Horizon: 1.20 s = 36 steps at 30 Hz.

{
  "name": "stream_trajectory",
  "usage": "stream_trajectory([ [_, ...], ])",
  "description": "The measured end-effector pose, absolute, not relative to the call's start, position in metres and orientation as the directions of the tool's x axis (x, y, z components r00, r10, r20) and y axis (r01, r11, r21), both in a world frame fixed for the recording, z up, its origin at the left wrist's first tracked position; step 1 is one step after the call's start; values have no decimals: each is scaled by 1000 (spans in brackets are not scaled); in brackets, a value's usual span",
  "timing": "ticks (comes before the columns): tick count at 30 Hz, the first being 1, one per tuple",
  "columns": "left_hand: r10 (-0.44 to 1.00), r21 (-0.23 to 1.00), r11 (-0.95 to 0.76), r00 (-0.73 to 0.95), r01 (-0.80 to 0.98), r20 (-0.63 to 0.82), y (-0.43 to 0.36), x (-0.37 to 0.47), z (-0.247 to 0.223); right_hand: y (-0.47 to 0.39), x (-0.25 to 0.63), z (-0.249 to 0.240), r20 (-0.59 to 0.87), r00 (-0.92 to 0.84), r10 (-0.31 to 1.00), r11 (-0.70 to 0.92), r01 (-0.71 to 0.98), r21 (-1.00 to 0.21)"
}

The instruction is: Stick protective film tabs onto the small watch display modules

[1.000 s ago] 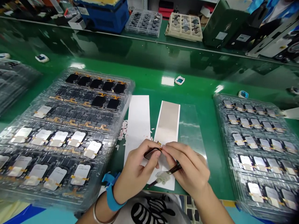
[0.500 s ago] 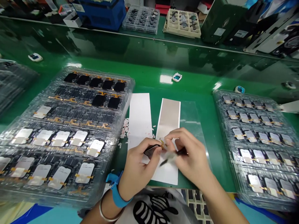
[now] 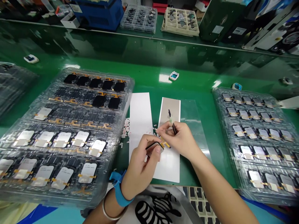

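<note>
Head cam: L hand (image 3: 141,165) pinches 1 dark-edged screen (image 3: 151,145) btwn thumb & fingers, over the near edge of the desk (image 3: 198,88); the thumb hides part of it. R hand (image 3: 178,137) has thumb & index tips close together by 1 orange flex strip (image 3: 167,144); can't tell what, if anything, the tips pinch. 1 dark tool (image 3: 169,113) is held in that hand, mid-part hidden. 2 paper strips (image 3: 140,115) lie toward the near edge, R one partly covered. L tray (image 3: 46,199), desk's L side, is cut off lower L: 7 black pcs (image 3: 98,100), 11 silver-backed pcs (image 3: 44,171). R tray (image 3: 266,199), desk's R side, also cut off. 4 small frames (image 3: 174,76) lie farther back, R-most hard to make out.
</note>
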<state>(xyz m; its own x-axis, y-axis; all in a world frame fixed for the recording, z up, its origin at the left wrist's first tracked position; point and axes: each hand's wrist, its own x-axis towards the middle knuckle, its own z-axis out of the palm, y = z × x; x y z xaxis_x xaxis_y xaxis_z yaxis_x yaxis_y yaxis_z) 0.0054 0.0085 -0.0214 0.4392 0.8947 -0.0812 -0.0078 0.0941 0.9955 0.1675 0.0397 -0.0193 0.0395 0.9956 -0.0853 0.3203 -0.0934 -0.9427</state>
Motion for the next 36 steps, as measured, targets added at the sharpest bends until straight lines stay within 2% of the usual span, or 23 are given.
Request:
stream_trajectory([
  [5,906,993,115,414,-33,-91,9,6,-21,39,166,-15,-91,59,994,-102,238,-966],
  [8,924,987,143,367,-78,-105,8,5,-21,34,167,-9,-195,-67,978,-192,58,-980],
  [11,932,983,158,345,-96,-116,7,5,-21,28,170,-3,-274,-231,934,-310,-136,-941],
  [17,939,988,128,330,-82,-94,9,7,-19,24,171,-2,-264,-301,917,-348,-277,-895],
  [20,936,988,140,334,-63,-111,9,7,-21,23,170,-2,-259,-265,929,-323,-234,-917],
  [26,925,983,171,355,-64,-138,7,5,-24,19,169,-4,-191,-84,978,-188,46,-981],
  [36,918,968,240,341,-76,-201,8,7,-24,15,167,-2,-126,-41,991,-119,139,-983],
])
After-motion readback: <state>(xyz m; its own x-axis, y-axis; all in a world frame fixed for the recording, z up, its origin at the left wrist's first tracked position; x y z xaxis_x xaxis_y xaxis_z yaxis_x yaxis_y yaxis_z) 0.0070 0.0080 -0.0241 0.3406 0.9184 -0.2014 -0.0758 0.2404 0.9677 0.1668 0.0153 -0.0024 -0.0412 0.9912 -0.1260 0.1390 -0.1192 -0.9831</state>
